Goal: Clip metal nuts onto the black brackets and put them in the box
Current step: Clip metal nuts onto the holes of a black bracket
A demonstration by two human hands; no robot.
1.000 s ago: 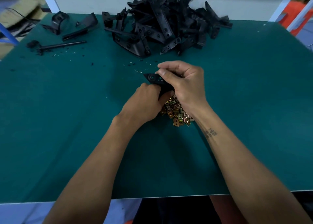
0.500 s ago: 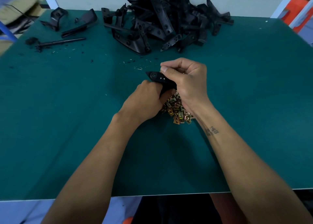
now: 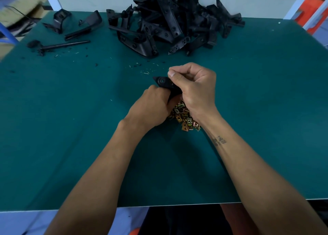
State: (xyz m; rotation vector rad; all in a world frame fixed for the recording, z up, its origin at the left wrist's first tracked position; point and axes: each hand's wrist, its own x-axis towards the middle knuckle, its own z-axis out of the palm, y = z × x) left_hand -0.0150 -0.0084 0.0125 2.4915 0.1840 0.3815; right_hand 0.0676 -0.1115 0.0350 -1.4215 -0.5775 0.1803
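At the far left of the green table [image 3: 71,128], a thin black rod [image 3: 65,44] is seen lying flat, with two loose black parts [image 3: 74,24] behind it. Further right, a large pile of black brackets [image 3: 170,19] is heaped at the table's far edge. Near the middle, one bracket [image 3: 162,82] is held between both hands. The grip of the left hand [image 3: 150,108] is curled round the bracket's near end; the grip of the right hand [image 3: 194,87] is pressed together, thumb and fingers pinching the bracket's far part. A heap of brass-coloured nuts [image 3: 184,118] is partly hidden beneath the two hands.
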